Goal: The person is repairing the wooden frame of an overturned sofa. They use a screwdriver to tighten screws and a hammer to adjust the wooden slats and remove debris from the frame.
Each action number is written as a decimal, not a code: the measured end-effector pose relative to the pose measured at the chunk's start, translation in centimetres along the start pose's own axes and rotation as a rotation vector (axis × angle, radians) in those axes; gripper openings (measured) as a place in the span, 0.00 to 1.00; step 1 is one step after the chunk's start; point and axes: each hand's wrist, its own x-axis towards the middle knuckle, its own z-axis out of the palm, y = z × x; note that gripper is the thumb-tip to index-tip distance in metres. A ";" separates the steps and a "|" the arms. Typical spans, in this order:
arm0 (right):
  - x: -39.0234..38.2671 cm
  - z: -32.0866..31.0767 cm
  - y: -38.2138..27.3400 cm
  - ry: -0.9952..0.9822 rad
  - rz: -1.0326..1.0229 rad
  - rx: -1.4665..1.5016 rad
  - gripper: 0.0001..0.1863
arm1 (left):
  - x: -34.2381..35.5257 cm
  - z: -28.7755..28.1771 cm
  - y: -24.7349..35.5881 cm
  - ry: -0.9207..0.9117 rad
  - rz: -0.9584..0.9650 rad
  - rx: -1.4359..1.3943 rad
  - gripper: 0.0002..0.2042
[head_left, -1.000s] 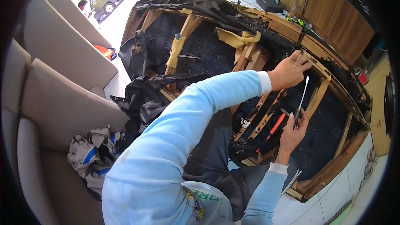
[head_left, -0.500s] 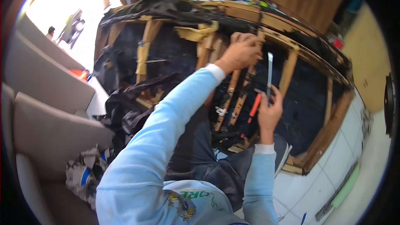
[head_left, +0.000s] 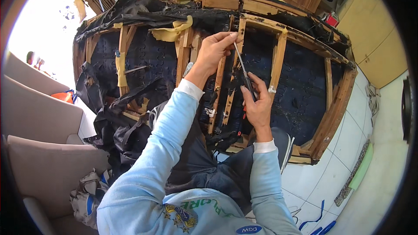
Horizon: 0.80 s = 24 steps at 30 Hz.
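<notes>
White floor tiles (head_left: 344,148) carry an overturned wooden sofa frame (head_left: 335,104) with torn black lining (head_left: 148,52); brown wooden cabinets (head_left: 370,30) stand behind, beige cushions (head_left: 39,117) to the left. Left hand (head_left: 213,52) pinches the tip of a slender metal screwdriver (head_left: 243,67) against a slat (head_left: 230,87); right hand (head_left: 259,104) grips its handle end.

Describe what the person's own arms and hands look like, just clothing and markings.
Both arms wear long light-blue sleeves with white cuffs at the wrists. The left hand and right hand are bare: no gloves, rings or watch can be seen. The shirt's chest carries a colourful printed emblem and lettering.
</notes>
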 end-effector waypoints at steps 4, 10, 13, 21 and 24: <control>0.0 -0.9 1.6 -0.036 -0.069 -0.167 0.22 | 3.0 -3.6 0.4 0.240 0.067 -0.162 0.14; 0.1 -1.3 2.1 0.090 0.040 -0.201 0.21 | 1.1 -1.9 -2.4 0.117 0.448 0.576 0.19; -0.2 -0.9 2.4 0.062 0.061 -0.247 0.19 | 0.4 -1.6 -4.1 0.064 0.707 1.024 0.23; -0.4 0.7 4.0 0.075 0.051 -0.199 0.18 | -0.1 -0.6 -4.3 0.102 0.625 1.039 0.27; -0.5 1.3 3.9 0.069 0.117 -0.073 0.18 | -0.1 -0.7 -4.3 0.102 0.614 1.034 0.27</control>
